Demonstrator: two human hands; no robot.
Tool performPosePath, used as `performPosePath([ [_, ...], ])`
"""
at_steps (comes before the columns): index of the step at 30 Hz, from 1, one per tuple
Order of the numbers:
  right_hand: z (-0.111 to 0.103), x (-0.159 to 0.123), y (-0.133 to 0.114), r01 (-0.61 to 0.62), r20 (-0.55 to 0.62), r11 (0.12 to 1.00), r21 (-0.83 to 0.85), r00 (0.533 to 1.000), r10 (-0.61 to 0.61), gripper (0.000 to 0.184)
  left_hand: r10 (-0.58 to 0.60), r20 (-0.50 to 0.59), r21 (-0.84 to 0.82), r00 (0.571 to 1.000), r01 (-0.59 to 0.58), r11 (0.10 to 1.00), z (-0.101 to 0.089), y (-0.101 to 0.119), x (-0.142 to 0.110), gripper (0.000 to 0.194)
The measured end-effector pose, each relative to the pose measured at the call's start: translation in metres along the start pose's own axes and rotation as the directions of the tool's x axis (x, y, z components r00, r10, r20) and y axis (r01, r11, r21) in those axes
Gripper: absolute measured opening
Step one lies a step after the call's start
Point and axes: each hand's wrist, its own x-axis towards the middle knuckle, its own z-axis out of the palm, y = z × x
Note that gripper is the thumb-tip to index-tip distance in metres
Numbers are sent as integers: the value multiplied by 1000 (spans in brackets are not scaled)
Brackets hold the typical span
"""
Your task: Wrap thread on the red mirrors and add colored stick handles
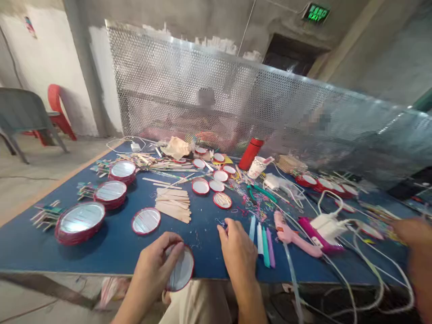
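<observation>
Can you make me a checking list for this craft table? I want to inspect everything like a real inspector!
Surface: blue table, crowded with craft things.
Job's things: red-rimmed round mirror held in the left hand; coloured sticks nearest the right hand.
Clutter: wooden craft sticks, coloured threads, red flask, paper cup.
Hands: another person's blurred hand at the right edge.
Cables: white cables hanging below the table's near edge.
Surroundings: perforated metal screen, red chair, green exit sign.
</observation>
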Motion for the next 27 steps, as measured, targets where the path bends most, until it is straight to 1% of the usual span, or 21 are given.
performPosePath([
  [1,2,4,0,-11,-3,1000,4,1000,11,13,6,-16,0,1000,-6,1000,0,1,1,24],
  [2,5,7,0,-20,-6,1000,17,1000,21,12,10,-31,-2,999,-10,1000,1,2,2,23],
  [5,10,13,4,-38,-19,993,114,999,40,19,18,-74,-20,997,-19,1000,3,4,2,22],
  [8,11,11,8,-25,-20,955,297,999,33,21,8,-89,-49,996,-12,999,6,6,-1,26],
  [9,11,7,7,-17,-8,931,365,1000,21,24,0,-76,-58,997,-5,998,6,6,-1,28],
  [11,12,-4,2,-8,38,869,494,999,-13,36,-13,-37,-69,999,10,998,5,9,-2,31],
  [12,12,-11,-2,-27,80,807,590,996,-25,41,-18,-15,-72,1000,17,997,4,11,-2,31],
  [13,13,-19,-7,-71,135,711,700,990,-34,45,-24,3,-73,1000,24,997,3,13,-2,31],
  [15,13,-34,-19,-215,269,437,873,961,-65,49,-36,29,-74,999,39,997,0,17,-1,29],
  [16,13,-40,-24,-288,329,305,908,940,-94,50,-44,42,-78,998,48,996,-1,18,-1,30],
  [17,12,-45,-28,-341,372,215,915,920,-127,51,-50,57,-85,997,55,995,-2,19,-1,33],
  [18,12,-49,-32,-367,396,182,912,904,-160,51,-54,71,-90,996,60,994,-3,19,-1,37],
  [20,10,-52,-36,-379,412,177,908,885,-217,51,-46,103,-94,994,56,994,-4,20,-3,37],
  [22,9,-52,-38,-376,415,189,907,875,-250,51,-31,120,-88,992,42,995,-5,20,-4,29],
  [25,9,-51,-39,-375,416,194,906,873,-256,52,-31,114,-74,993,40,996,-5,20,-6,26],
  [27,10,-51,-39,-371,411,194,908,880,-239,52,-37,110,-70,993,45,997,-5,20,-6,25],
])
